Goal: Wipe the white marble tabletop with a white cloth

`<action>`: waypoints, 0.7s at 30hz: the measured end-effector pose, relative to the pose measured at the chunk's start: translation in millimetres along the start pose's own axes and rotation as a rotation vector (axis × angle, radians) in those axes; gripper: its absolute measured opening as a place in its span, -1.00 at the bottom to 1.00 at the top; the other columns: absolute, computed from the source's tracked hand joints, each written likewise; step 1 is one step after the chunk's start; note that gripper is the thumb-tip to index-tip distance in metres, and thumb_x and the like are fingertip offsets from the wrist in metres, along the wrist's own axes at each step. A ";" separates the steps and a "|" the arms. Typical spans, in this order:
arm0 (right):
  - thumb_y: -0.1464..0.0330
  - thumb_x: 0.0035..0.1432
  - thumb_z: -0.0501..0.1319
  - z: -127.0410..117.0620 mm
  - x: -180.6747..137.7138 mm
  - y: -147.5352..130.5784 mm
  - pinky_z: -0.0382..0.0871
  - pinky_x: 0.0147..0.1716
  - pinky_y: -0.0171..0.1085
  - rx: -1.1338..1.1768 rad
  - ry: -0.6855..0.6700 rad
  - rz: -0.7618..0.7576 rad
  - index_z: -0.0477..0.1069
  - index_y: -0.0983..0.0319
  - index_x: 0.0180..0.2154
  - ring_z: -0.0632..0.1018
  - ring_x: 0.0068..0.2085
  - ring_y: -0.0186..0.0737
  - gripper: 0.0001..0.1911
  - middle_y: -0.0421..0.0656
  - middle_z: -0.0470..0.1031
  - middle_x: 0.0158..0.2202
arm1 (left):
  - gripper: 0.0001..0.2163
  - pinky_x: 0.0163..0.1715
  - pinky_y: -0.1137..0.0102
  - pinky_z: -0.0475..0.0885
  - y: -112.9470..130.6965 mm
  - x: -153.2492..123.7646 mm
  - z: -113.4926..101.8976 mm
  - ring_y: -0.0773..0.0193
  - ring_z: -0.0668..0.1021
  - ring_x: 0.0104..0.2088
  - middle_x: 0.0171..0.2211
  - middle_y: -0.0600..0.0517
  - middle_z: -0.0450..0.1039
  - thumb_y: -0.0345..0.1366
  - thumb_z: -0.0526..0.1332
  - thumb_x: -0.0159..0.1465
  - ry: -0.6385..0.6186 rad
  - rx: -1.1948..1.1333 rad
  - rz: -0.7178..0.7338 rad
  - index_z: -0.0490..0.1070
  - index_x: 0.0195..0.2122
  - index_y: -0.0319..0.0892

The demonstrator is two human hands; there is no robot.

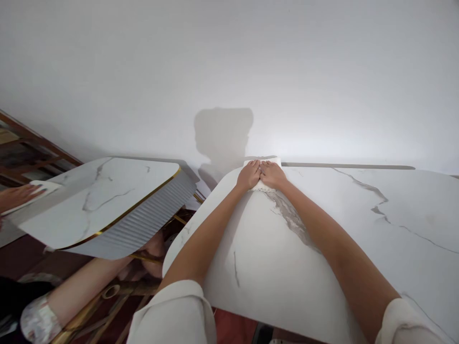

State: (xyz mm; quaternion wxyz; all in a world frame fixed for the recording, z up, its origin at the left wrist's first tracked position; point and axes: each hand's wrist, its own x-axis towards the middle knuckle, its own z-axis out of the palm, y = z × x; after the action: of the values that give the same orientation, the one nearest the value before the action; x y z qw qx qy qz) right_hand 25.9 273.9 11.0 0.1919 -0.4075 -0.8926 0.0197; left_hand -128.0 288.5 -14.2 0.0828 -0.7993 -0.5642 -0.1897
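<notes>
My left hand (249, 175) and my right hand (271, 175) lie side by side, flat on a white cloth (262, 187). Their fingers point away from me and nearly meet at the middle. The cloth is spread at the far edge of a white marble-patterned table (244, 253), close to the wall. Its far edge shows beyond my fingertips and a rough-looking near edge shows below my palms. Whether it is fabric or a paper towel, I cannot make out.
Another person's hand (21, 197) rests on a white cloth (48, 187) at the left, on a second marble-patterned top (118, 198) with gold trim and a ribbed side. That person's other arm (84, 282) reaches below it. Behind is a white wall (322, 86); a wooden frame (39, 141) stands left.
</notes>
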 end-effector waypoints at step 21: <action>0.35 0.32 -0.15 -26.5 -102.6 -53.1 -0.14 0.27 -0.08 -0.107 -0.009 0.312 0.01 0.53 0.30 0.04 0.33 0.02 -0.41 0.08 0.03 0.33 | -0.51 0.32 0.16 0.02 66.3 -51.0 -22.5 0.18 0.14 0.31 0.30 -0.19 0.11 -0.31 -0.20 0.35 -0.088 -0.137 0.219 0.11 0.26 -0.38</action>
State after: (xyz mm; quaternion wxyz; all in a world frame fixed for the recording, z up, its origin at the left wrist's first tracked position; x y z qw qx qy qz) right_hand 58.1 159.9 12.2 0.1604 -0.5508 -0.8191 0.0037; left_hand -85.7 213.2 -8.4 0.0233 -0.8674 -0.4624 -0.1823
